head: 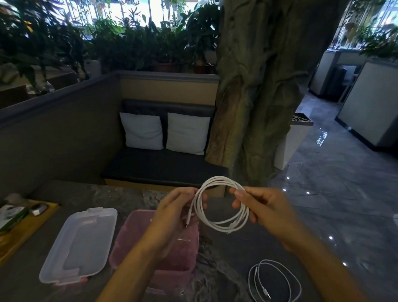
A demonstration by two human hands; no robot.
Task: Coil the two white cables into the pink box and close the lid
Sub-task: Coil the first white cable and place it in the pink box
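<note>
Here, at lower left of the frame, the clear lid (78,245) is lying off beside the open pink box (174,260); at centre the left hand (175,217) and right hand (263,213) are pinching opposite sides of the coiled white cable (221,224) above the box; keeping the loops tight should help it drop in cleanly; at lower right the second cable (275,283) is waiting on the table.

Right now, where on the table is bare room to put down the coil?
Bare tabletop lies between the pink box and the second cable. Another strip runs behind the lid. The far-left corner is crowded by a wooden tray. Both hands, left and right, hold the coil.
</note>
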